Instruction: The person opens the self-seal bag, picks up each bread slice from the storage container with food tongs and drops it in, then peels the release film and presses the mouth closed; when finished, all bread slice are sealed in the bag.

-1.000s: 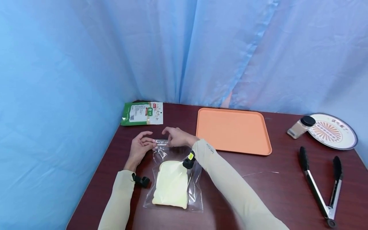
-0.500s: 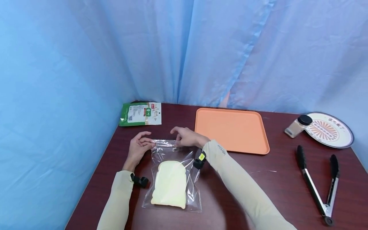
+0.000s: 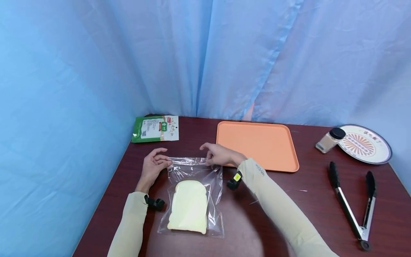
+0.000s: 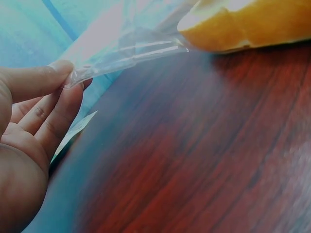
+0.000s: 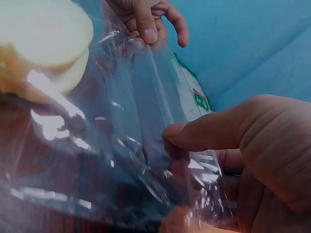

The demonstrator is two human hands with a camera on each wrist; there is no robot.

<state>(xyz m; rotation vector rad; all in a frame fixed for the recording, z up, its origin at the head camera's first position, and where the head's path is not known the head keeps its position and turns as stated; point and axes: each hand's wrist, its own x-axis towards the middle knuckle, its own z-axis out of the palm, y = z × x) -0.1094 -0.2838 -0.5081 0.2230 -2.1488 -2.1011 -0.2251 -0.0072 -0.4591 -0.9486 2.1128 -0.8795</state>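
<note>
A clear zip bag [image 3: 212,192] lies on the table with a slice of bread [image 3: 188,206] inside it. At the top left corner of the bag, my left hand [image 3: 153,167] pinches the edge between thumb and fingers, as the left wrist view also shows. My right hand [image 3: 221,155] pinches the same top edge near its right corner, thumb on top and fingers beneath the film. In the right wrist view the bag's seal strip [image 5: 160,87] runs straight between both hands. The bread's brown crust [image 4: 243,29] shows in the left wrist view.
Behind the hands lie a green and white packet [image 3: 155,128] and an orange tray [image 3: 257,142]. To the right are a shaker jar [image 3: 330,140], a patterned plate [image 3: 366,144] and tongs [image 3: 353,210] spread apart. Blue curtains [image 3: 205,57] surround the table.
My right hand has slid rightward along the bag's top edge, away from my left hand, to near the right corner. The left hand keeps its pinch at the left corner.
</note>
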